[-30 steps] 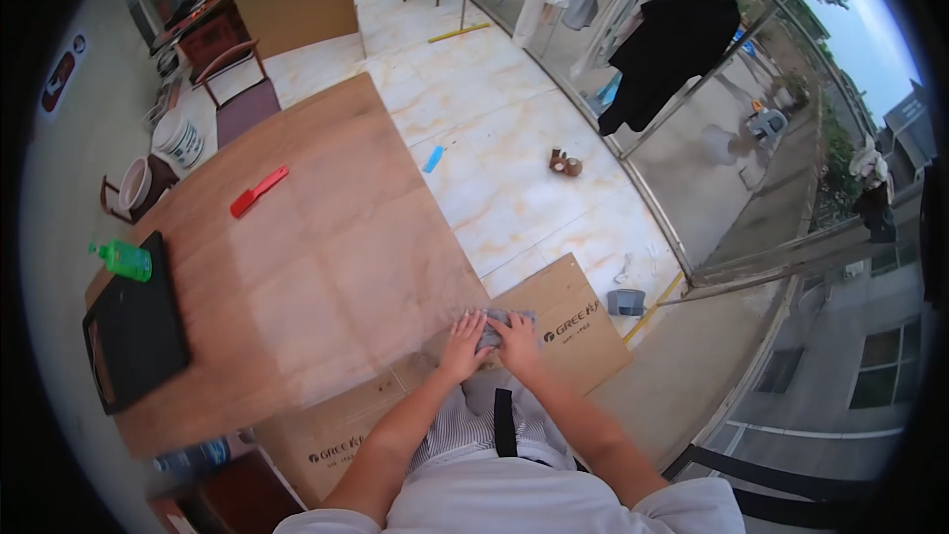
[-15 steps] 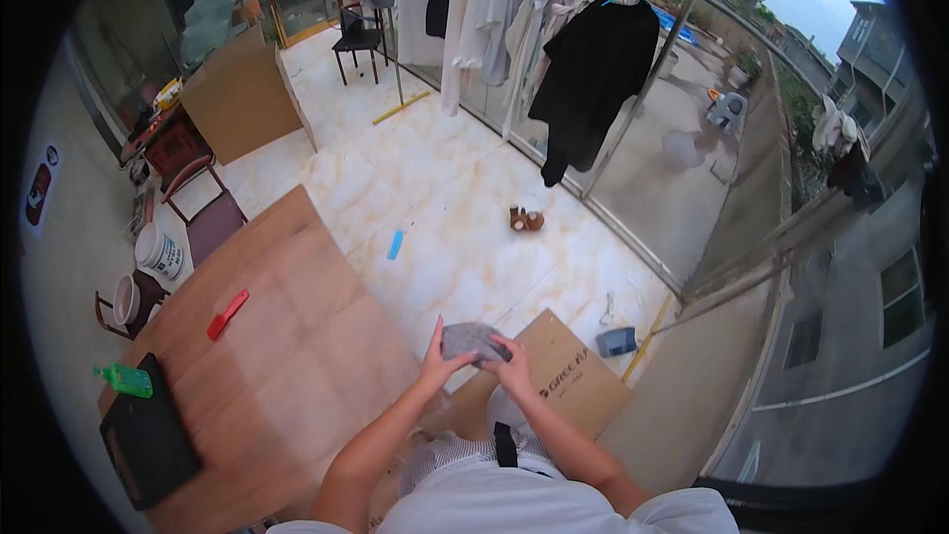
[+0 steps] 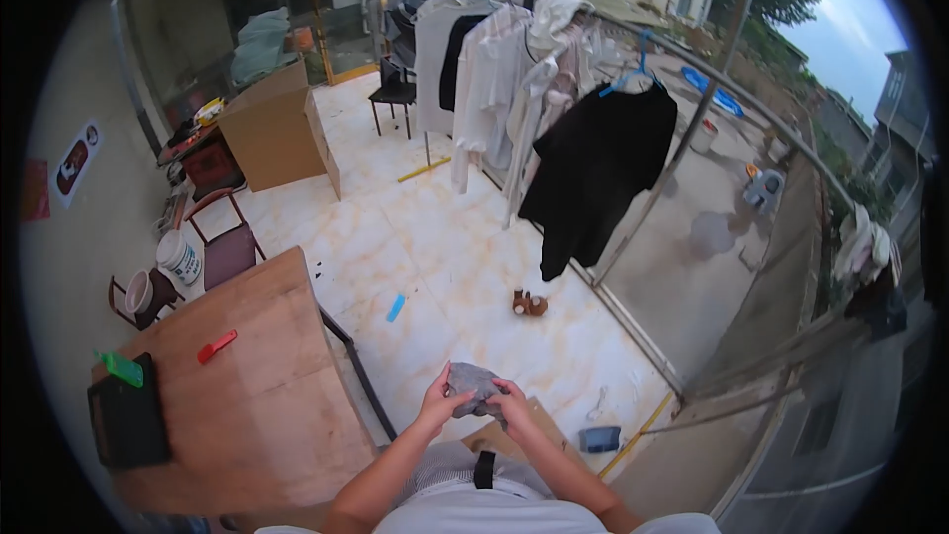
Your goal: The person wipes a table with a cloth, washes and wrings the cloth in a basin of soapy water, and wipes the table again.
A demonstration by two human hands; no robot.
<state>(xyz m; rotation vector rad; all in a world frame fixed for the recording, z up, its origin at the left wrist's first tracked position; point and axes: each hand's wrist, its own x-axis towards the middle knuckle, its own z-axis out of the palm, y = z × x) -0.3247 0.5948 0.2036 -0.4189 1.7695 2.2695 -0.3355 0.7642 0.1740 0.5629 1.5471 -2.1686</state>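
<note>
A bunched grey cloth is held out in front of my body, over the floor to the right of the wooden table. Its left side is gripped by my left hand, thumb lying across the front. My right hand pinches the right side, where part of the cloth hangs down between the hands. Some fingertips are hidden behind the fabric. Below my right forearm lies a piece of cardboard, partly covered by my arm.
On the wooden table lie a red brush, a green bottle and a black board. A brown toy, a blue strip and a dark blue bin are on the floor. A clothes rack holds a black shirt.
My view has tilted up, so the room sits lower in the picture. The cloth looks more crumpled and hangs lower on its right side; both hands still hold it.
</note>
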